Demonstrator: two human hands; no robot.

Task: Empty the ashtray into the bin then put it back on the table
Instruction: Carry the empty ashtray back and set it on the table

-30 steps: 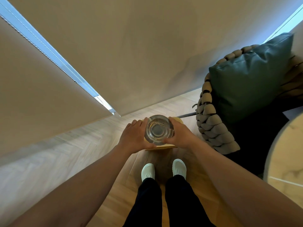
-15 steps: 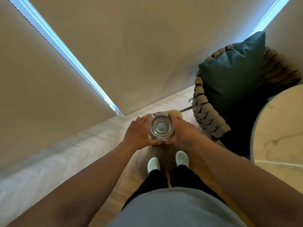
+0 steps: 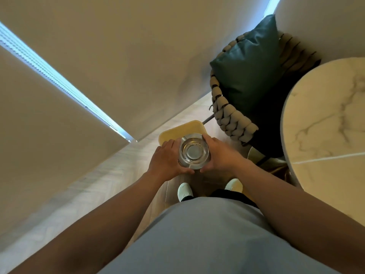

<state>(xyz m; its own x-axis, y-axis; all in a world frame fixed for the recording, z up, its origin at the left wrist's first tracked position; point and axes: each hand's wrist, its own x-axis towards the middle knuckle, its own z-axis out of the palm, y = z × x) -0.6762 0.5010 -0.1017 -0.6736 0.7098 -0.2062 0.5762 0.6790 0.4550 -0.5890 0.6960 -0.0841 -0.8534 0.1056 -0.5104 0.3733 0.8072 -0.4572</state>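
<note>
Head view, both hands [image 3: 167, 159] [image 3: 221, 157] gripping ashtray [image 3: 194, 153], bin [image 3: 181, 130] beneath

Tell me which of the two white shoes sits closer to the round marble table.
The person's right white shoe, below the right hand on the round glass ashtray; it lies beside the round marble table. The left white shoe is farther away.
</note>
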